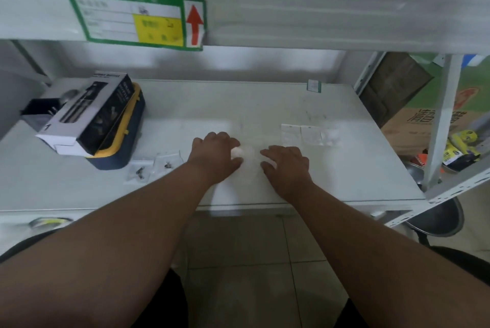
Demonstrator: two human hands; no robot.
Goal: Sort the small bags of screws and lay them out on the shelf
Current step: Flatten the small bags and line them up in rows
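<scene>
A person reaches both arms onto a pale shelf to sort small bags of screws, with a black and white carton stacked on a blue and yellow case serving as the landmark at the shelf's left end. The left hand and right hand lie knuckles up to the right of that carton, either side of a clear bag that blurs into the white surface; fingers of both hands curl at its edges and seem to pinch it, though the grip itself is too washed out to confirm. Two bags with dark screws sit just below and right of the case, near the front edge. Farther right of the carton, beyond the hands, a row of flat white bags lies side by side. A green shelf label with a red arrow hangs on the beam above the carton. The step in hand looks like identifying and placing the held bag: it would go best by pulling the film flat to read the contents, then laying it beside its matching group, edges aligned and not overlapping.
</scene>
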